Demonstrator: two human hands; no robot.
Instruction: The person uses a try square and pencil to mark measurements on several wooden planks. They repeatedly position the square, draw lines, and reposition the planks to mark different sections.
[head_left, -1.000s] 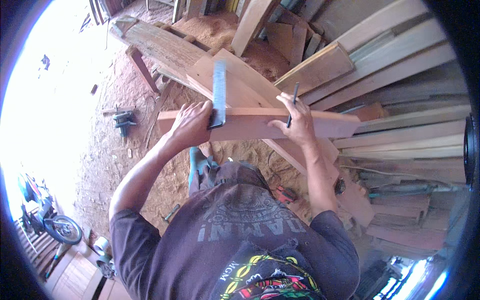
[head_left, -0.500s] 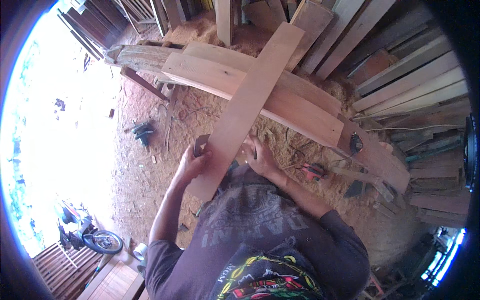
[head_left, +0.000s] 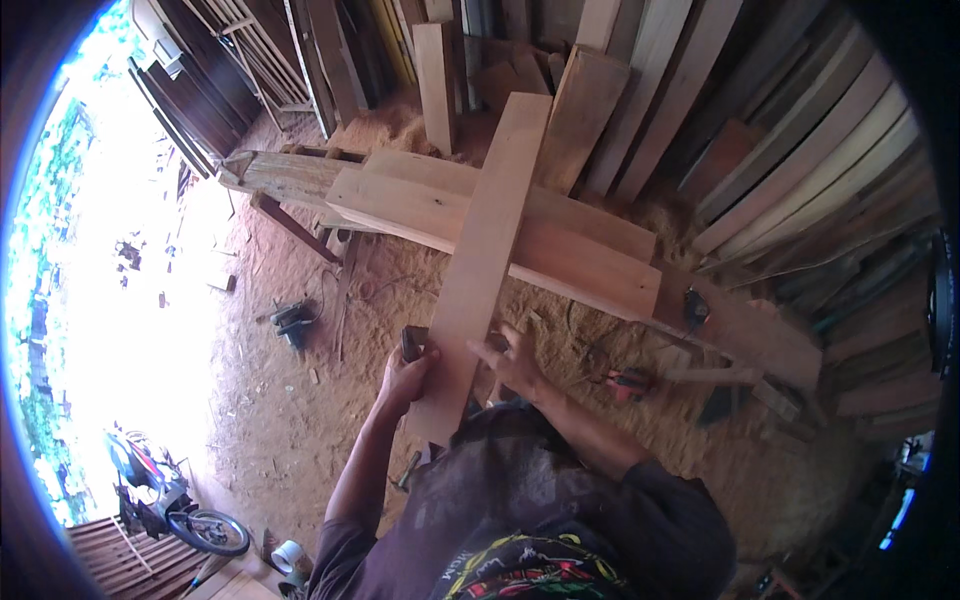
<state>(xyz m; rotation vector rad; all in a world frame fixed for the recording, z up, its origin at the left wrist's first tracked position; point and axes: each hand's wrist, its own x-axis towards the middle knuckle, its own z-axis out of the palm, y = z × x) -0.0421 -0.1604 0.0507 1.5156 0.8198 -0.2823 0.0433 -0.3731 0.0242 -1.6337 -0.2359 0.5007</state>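
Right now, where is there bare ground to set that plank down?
Bare sawdust floor lies left of the left hand, between the power tool and the motorbike. Right of the right hand it is crowded: red tool, offcuts, stacked boards.

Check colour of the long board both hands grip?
Pale tan bare wood, the long board; shows best in the head view.

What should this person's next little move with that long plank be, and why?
Probably ease the plank down flat. It lies crosswise over the wide boards, its near end held by the left hand, which also clasps a dark tool, and the right hand.
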